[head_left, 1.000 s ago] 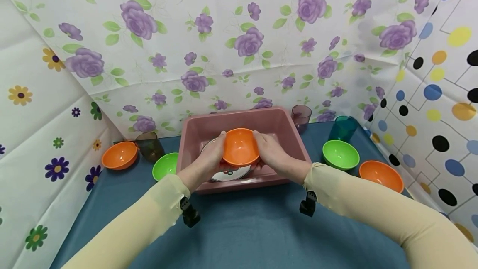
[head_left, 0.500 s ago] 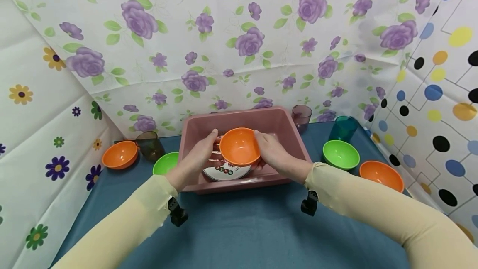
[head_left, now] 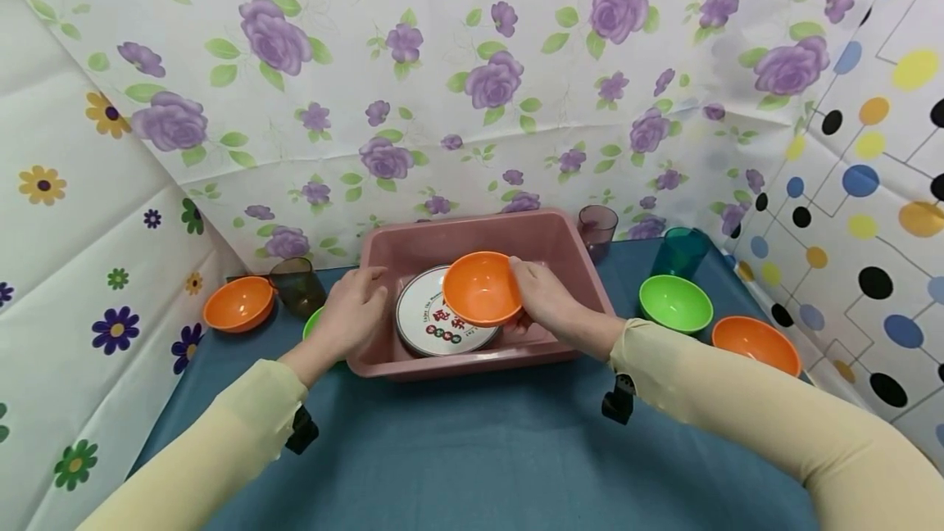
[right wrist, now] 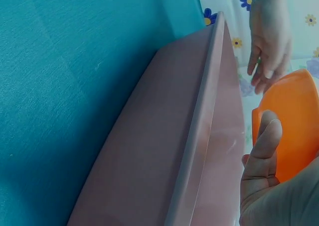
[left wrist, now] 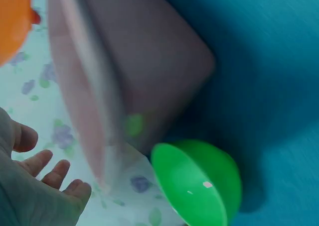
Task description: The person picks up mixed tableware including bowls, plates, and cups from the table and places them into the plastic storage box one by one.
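Note:
Above the pink basin [head_left: 472,363], my right hand [head_left: 549,299] grips an orange bowl [head_left: 482,288] by its right side, thumb at the rim. The right wrist view shows the same bowl [right wrist: 294,121] tilted in the grasp. My left hand [head_left: 347,314] holds nothing and hovers over the basin's left rim with fingers apart. Beneath it, a green bowl [left wrist: 199,181] stands on the table beside the basin, mostly hidden by the hand in the head view. A round white lid or plate with red lettering [head_left: 424,310] lies inside the basin, partly covered by the held bowl.
At the left are another orange bowl [head_left: 239,305] and a brown cup [head_left: 298,287]. Right of the basin stand a purple cup [head_left: 597,232], a teal cup [head_left: 680,252], a green bowl [head_left: 674,304] and an orange bowl [head_left: 755,345]. Patterned sheets [head_left: 442,105] wall the blue table.
My left hand has let go of the orange bowl and moved left, out over the basin's rim. The bowl stays in my right hand, shifted slightly right, and more of the white disc shows.

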